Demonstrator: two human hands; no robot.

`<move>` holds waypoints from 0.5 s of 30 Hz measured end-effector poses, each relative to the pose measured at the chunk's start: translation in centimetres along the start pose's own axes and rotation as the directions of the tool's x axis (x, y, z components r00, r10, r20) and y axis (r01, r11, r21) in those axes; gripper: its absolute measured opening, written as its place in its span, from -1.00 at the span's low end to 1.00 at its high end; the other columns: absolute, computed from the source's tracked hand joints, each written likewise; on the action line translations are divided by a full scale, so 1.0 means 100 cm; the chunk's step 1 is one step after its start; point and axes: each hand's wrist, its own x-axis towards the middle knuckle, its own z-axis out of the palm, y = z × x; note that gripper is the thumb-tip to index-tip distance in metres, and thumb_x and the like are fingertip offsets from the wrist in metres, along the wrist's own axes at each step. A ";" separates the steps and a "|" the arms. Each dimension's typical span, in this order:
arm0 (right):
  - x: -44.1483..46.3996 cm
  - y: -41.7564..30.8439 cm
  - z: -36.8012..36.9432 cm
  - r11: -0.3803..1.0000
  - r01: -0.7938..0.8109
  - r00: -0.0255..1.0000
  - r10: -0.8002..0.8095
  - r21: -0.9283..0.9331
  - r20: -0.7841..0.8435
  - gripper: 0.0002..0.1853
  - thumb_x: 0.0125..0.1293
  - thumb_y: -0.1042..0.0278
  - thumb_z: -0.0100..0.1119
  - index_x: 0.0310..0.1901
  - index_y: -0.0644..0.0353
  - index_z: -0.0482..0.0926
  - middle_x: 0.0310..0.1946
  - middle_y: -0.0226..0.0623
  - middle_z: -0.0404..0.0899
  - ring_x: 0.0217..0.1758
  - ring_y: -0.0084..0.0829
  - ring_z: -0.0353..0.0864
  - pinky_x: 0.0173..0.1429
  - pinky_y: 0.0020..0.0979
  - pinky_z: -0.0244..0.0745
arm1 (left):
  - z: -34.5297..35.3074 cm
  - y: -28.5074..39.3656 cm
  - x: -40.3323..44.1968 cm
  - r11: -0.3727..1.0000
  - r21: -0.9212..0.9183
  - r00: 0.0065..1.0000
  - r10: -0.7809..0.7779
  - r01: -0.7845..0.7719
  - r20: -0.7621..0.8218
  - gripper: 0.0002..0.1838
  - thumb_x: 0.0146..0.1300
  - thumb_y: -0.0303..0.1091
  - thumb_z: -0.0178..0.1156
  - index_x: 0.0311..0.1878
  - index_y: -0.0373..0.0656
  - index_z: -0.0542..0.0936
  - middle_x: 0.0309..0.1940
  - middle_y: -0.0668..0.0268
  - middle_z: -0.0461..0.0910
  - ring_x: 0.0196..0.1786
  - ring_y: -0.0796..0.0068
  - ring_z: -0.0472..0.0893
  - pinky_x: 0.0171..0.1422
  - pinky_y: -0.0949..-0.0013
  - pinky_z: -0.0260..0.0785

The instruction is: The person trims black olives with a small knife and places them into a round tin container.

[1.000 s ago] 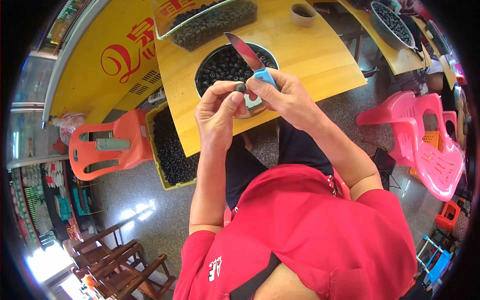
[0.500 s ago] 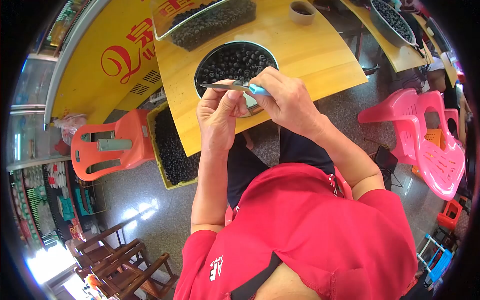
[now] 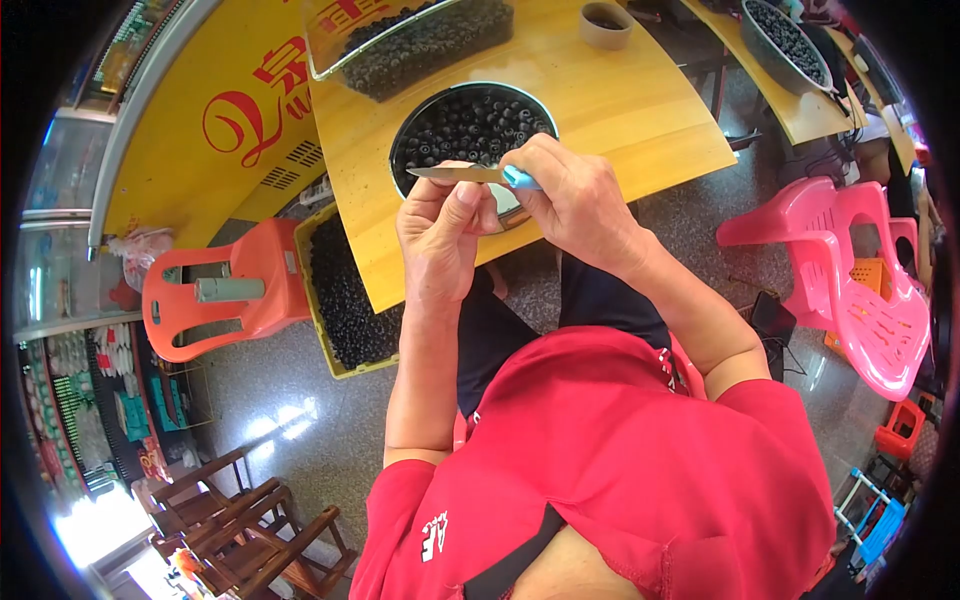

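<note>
The right hand (image 3: 580,200) was closed firmly around the blue handle of the knife (image 3: 450,173), its blade pointing left across the left hand (image 3: 445,215). The left grip was drawn into a pinch, thumb against fingertips, seemingly on 1 small piece hidden by the blade, just above the near side of the bowl (image 3: 478,85).

Work on that 1 piece looked unfinished, since the blade lay at the fingertips; how deep any cut went could not be told. In the bowl sat many dark round fruits (image 3: 475,125), some with paler rings at their ends, perhaps already trimmed. Beyond it on the bench (image 3: 640,130), the clear box (image 3: 384,41) held a larger heap, and the yellow crate (image 3: 365,368) beside the bench held more. Which of those 2 heaps was finished and which was left, the view did not settle.
</note>
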 end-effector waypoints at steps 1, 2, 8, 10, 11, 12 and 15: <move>0.000 0.001 0.000 1.000 0.002 1.000 -0.002 -0.005 -0.003 -0.82 0.17 0.41 0.24 -0.21 0.18 0.51 -0.39 -0.24 0.50 -0.40 -0.15 0.58 -0.40 -0.22 0.45 | 0.000 0.000 0.000 1.000 -0.003 1.000 -0.005 0.005 0.009 -0.80 0.31 -0.44 0.19 -0.04 -0.28 0.56 -0.30 0.27 0.57 -0.40 0.54 0.45 -0.30 0.54 0.31; 0.000 0.001 0.001 1.000 0.004 1.000 -0.004 -0.009 -0.004 -0.82 0.17 0.41 0.24 -0.20 0.18 0.51 -0.39 -0.24 0.50 -0.40 -0.15 0.58 -0.40 -0.22 0.45 | 0.001 0.001 0.000 1.000 -0.004 1.000 -0.007 0.007 -0.003 -0.82 0.31 -0.43 0.20 -0.06 -0.28 0.56 -0.33 0.29 0.55 -0.41 0.55 0.45 -0.31 0.54 0.31; 0.001 0.003 0.003 1.000 0.017 1.000 -0.017 -0.010 0.018 -0.85 0.18 0.42 0.23 -0.21 0.16 0.51 -0.40 -0.24 0.50 -0.42 -0.13 0.57 -0.40 -0.22 0.45 | -0.005 0.004 -0.001 1.000 0.012 0.997 0.017 -0.018 0.076 -0.82 0.29 -0.40 0.22 -0.10 -0.28 0.56 -0.32 0.27 0.53 -0.44 0.55 0.44 -0.35 0.53 0.30; -0.003 0.018 0.010 0.999 -0.020 0.999 0.021 -0.049 0.033 -0.87 0.21 0.40 0.22 -0.23 0.18 0.51 -0.43 -0.21 0.50 -0.42 -0.11 0.57 -0.40 -0.22 0.44 | -0.003 0.010 -0.004 0.999 -0.041 0.986 0.028 -0.021 0.163 -0.86 0.28 -0.41 0.24 -0.16 -0.27 0.57 -0.35 0.27 0.52 -0.45 0.55 0.47 -0.38 0.53 0.32; -0.005 0.024 0.012 0.997 -0.038 0.998 0.041 -0.069 0.040 -0.88 0.23 0.40 0.22 -0.24 0.19 0.51 -0.44 -0.20 0.50 -0.42 -0.11 0.56 -0.40 -0.21 0.44 | -0.004 0.012 -0.004 0.996 -0.090 0.977 0.042 -0.023 0.211 -0.85 0.27 -0.42 0.24 -0.14 -0.26 0.57 -0.31 0.24 0.53 -0.47 0.52 0.48 -0.40 0.53 0.32; -0.003 0.024 0.009 0.997 -0.063 0.998 0.064 -0.037 0.000 -0.88 0.24 0.38 0.21 -0.25 0.20 0.51 -0.44 -0.19 0.51 -0.42 -0.10 0.57 -0.39 -0.21 0.44 | -0.005 0.014 -0.002 0.995 -0.100 0.983 0.047 -0.029 0.176 -0.85 0.28 -0.42 0.23 -0.14 -0.26 0.57 -0.30 0.23 0.53 -0.46 0.51 0.48 -0.38 0.52 0.33; 0.002 0.017 -0.001 0.989 -0.136 0.985 0.142 0.065 -0.096 -0.84 0.29 0.33 0.20 -0.24 0.23 0.53 -0.44 -0.13 0.54 -0.38 -0.07 0.58 -0.35 -0.21 0.44 | -0.013 0.023 0.002 0.993 -0.118 1.000 0.008 -0.005 0.025 -0.83 0.37 -0.36 0.10 -0.09 -0.24 0.56 -0.25 0.15 0.57 -0.39 0.46 0.50 -0.32 0.48 0.35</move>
